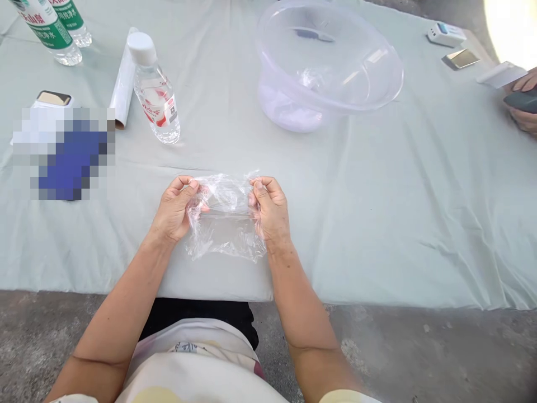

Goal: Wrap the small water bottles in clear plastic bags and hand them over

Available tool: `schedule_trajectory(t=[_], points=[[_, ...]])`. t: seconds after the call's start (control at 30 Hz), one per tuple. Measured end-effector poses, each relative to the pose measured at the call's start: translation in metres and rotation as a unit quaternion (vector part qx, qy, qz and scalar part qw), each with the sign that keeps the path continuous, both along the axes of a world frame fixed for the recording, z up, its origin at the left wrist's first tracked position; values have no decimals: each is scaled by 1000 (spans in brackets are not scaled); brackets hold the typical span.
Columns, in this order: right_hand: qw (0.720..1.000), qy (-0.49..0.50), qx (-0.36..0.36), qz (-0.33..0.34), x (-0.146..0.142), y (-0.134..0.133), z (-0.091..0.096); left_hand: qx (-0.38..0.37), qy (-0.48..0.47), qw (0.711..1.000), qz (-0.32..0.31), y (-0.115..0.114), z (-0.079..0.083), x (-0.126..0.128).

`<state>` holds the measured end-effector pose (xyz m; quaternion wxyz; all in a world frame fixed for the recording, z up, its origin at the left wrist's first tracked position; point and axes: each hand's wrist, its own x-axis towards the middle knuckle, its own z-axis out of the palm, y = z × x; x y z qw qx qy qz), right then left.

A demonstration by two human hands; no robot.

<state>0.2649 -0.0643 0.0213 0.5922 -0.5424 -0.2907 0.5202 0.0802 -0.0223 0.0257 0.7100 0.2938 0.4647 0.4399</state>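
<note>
A crumpled sheet of clear plastic wrap [224,215] is stretched between my two hands just above the near edge of the pale green cloth [377,224]. My left hand [175,208] pinches its left side with closed fingers. My right hand [271,210] pinches the right side the same way. The wrap hangs loosely below my fingers, wrinkled and bunched.
A clear plastic basin [331,61] stands at the back centre. A small water bottle [155,89] and a roll [123,78] lie at the left, with two green-labelled bottles [52,28] behind. Another person's hand [524,103] holds a dark phone at the right edge, near small devices [447,33].
</note>
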Motion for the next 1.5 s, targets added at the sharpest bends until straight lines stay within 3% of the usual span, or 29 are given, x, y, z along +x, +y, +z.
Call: schedule_trajectory(t=[0.17, 0.33, 0.47, 0.57, 0.67, 0.73, 0.83, 0.93, 1.1, 1.2, 1.3, 1.4, 1.5], points=[[995, 65, 61, -41, 16, 4, 2, 29, 10, 999, 20, 3, 3, -5], [973, 164, 98, -133, 39, 6, 1, 40, 58, 998, 5, 7, 6, -15], [964, 154, 134, -169, 46, 7, -2, 23, 128, 987, -97, 6, 10, -18], [972, 117, 120, -164, 51, 5, -3, 24, 183, 959, -215, 2, 13, -18], [977, 85, 124, -152, 57, 2, -2, 29, 166, 918, -360, -2, 13, -16], [975, 71, 152, -143, 57, 1, 1, 34, 128, 902, -411, -6, 10, -13], [975, 81, 185, -97, 50, -2, 4, 38, 46, 917, -395, -12, 4, -2], [985, 28, 166, -39, 42, -3, 5, 9, -17, 927, -375, -18, 3, 10], [988, -72, 125, -49, 33, -3, 1, 57, 99, 971, -208, -21, 18, 18], [988, -71, 137, -21, 30, -3, 3, 38, 104, 981, -159, -20, 23, 19], [982, -80, 172, 13, 24, -1, 10, -55, 50, 979, -189, -27, 20, 28], [976, -72, 205, 4, 10, 1, 21, -147, 3, 945, -293, -43, 16, 42], [975, -27, 219, -37, -5, 3, 33, -153, -18, 924, -351, -55, 18, 52]])
